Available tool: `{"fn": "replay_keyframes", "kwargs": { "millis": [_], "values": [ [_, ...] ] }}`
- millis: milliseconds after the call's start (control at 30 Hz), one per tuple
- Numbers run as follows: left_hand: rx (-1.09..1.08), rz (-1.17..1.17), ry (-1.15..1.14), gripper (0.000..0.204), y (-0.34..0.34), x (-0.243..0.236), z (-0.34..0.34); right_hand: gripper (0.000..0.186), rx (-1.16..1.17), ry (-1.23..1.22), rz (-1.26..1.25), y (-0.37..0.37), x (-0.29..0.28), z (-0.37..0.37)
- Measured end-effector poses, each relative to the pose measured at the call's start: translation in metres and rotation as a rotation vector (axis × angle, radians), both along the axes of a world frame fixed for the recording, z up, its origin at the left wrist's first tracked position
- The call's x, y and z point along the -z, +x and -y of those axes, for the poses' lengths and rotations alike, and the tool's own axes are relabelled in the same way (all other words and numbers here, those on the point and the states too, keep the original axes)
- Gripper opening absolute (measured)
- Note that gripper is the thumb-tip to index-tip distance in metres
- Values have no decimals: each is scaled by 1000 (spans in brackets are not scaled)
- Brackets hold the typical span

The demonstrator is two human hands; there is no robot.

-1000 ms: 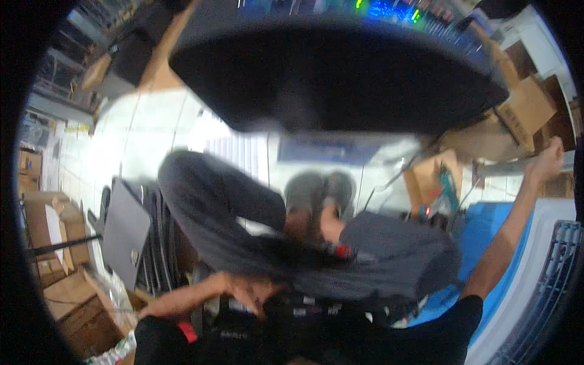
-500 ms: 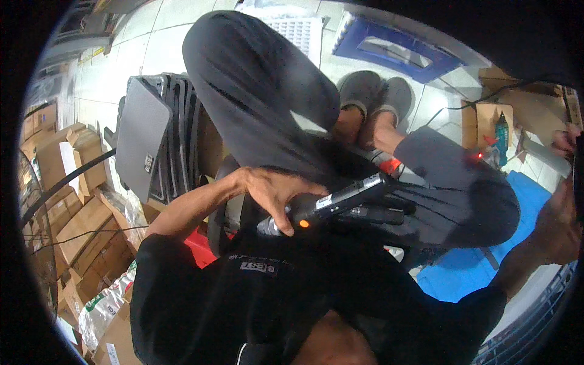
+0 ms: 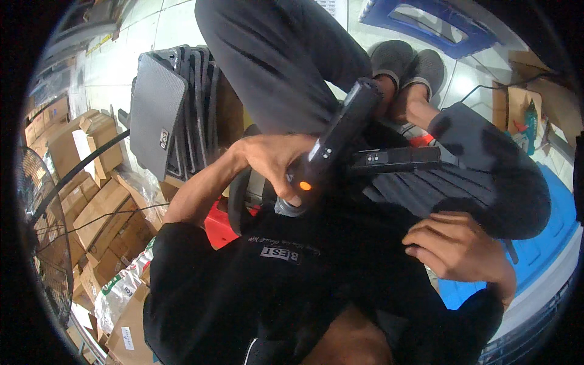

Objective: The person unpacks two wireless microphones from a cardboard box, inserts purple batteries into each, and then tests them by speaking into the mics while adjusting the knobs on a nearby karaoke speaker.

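A pale tiled floor [image 3: 109,55] fills the upper left of the view, from about ten to twelve o'clock, and a stack of dark flat panels [image 3: 167,115] stands on edge on it at about ten o'clock. Brown cardboard boxes [image 3: 91,201] crowd the nine o'clock side, with a round wire fan guard [image 3: 42,243] at the far left rim and a white printed sack [image 3: 125,289] at about eight o'clock. At one o'clock lies a blue plastic frame [image 3: 426,21]; at two o'clock an open cardboard box [image 3: 517,112] holds a green item, and a blue mat [image 3: 550,213] spreads at about four o'clock. The person sits with legs crossed in dark grey trousers, grey slippers [image 3: 404,61] showing at one o'clock. The left hand [image 3: 274,161], near the centre, is wrapped around the lower end of a black handheld tool [image 3: 331,146] with a glowing orange button; the tool slants up toward one o'clock over the lap. The right hand [image 3: 456,246], at about four o'clock, holds nothing, its fingers loosely curled and resting on the black shirt.
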State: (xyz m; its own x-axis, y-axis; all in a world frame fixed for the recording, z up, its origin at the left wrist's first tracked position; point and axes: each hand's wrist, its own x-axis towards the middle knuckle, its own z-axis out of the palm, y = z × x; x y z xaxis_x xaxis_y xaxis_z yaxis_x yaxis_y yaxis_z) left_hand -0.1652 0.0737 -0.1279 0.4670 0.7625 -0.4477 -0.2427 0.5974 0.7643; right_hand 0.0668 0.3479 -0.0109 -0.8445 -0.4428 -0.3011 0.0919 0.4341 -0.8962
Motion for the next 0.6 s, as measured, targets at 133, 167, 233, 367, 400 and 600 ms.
{"fn": "replay_keyframes", "kwargs": {
  "millis": [133, 167, 233, 367, 400, 600],
  "values": [
    [12, -48, 79, 93, 0, 0, 12, 13, 55, -32, 73, 11, 37, 26],
    [0, -27, 87, 91, 0, 1, 15, 13, 66, -1, 61, 13, 44, 31],
    [1, -44, 46, 93, -2, -2, 20, 12, 100, 49, 41, 14, 51, 38],
    [84, -83, 89, 92, -7, -9, 16, 13, 142, 92, -72, 8, 40, 34],
    [44, -101, 105, 92, -8, -13, 13, 14, 183, 92, -150, 5, 31, 29],
    [44, -164, 116, 64, -6, -39, -23, 16, 315, 52, -562, -24, -50, -30]
  ]
}}
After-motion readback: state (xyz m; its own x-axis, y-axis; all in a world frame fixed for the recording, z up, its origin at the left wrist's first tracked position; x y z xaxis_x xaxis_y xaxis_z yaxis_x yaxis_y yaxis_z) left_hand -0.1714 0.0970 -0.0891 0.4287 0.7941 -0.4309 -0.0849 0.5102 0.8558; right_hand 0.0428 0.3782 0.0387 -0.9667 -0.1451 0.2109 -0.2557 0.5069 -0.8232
